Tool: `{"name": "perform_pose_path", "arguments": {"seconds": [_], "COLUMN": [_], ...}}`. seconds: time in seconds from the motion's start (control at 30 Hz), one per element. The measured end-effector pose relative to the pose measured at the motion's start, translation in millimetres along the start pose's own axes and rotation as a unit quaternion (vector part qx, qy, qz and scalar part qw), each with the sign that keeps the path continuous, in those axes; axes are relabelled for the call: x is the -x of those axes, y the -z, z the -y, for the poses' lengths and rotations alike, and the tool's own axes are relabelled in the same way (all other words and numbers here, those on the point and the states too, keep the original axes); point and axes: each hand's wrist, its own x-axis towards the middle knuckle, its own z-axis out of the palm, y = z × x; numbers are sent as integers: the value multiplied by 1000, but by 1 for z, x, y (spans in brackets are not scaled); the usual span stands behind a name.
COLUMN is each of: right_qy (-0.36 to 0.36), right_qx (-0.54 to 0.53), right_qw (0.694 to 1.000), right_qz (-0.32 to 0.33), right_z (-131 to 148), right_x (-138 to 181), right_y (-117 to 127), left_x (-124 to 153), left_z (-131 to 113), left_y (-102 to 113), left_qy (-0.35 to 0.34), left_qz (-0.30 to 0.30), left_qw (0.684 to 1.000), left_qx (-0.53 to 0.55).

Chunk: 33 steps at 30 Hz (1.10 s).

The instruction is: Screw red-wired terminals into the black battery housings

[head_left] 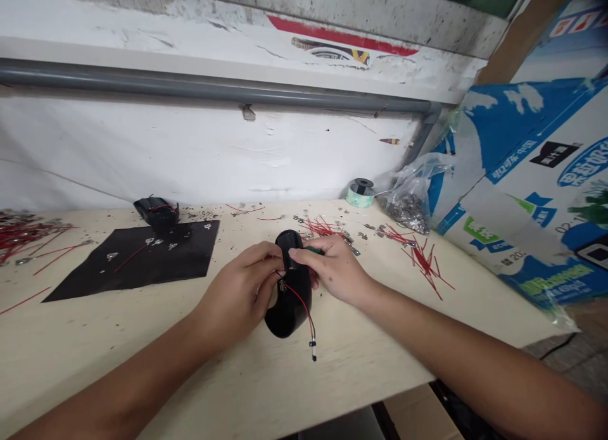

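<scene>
Over the table, both hands are closed around a black plastic housing (287,310) with a wide open end toward me and a narrower hollow part at the far end. My left hand (254,278) grips its left side, fingertips pinched by the wires at the middle. My right hand (335,266) holds the right side, thumb on the upper part. A dark green piece (314,250) shows beneath that thumb; its kind is unclear. A red and black wire pair (304,304) runs out of the housing and hangs down to a small connector-like end (312,350).
A black mat (142,263) with small metal tabs lies left, another black housing (158,213) behind it. Red wires (425,263) lie in piles on both sides. A solder-like spool (360,193), a plastic bag of metal parts (408,206) and a printed carton (522,193) stand right.
</scene>
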Motion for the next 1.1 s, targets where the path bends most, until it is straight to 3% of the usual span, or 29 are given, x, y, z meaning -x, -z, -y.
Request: {"name": "perform_pose_path", "arguments": {"seconds": [0.13,0.23,0.33,0.43,0.53,0.87,1.1], "right_qy": [-1,-36,-80,-110,-138,-152,-141], "right_qx": [-16,-106,-210,-256,-258,-130,-151], "right_qw": [1000,994,974,960,956,978,978], "right_qz": [-1,-15,-28,-23,-17,52,30], "right_z": [-5,-10,-10,-6,-7,-8,-13], "right_x": [-3,-8,-11,-11,-11,-7,-8], "right_y": [2,5,7,8,7,6,3], "left_x": [-2,-5,-8,-11,-12,-10,-9], "left_z": [0,2,2,-2,-6,-4,-4], "left_y": [-2,-4,-3,-1,-1,-3,-6], "left_qy": [38,131,250,307,316,357,365], "left_qz": [-20,-94,-91,-6,48,34,22], "left_qw": [999,971,879,758,699,677,678], "left_qx": [31,178,396,575,640,642,638]}}
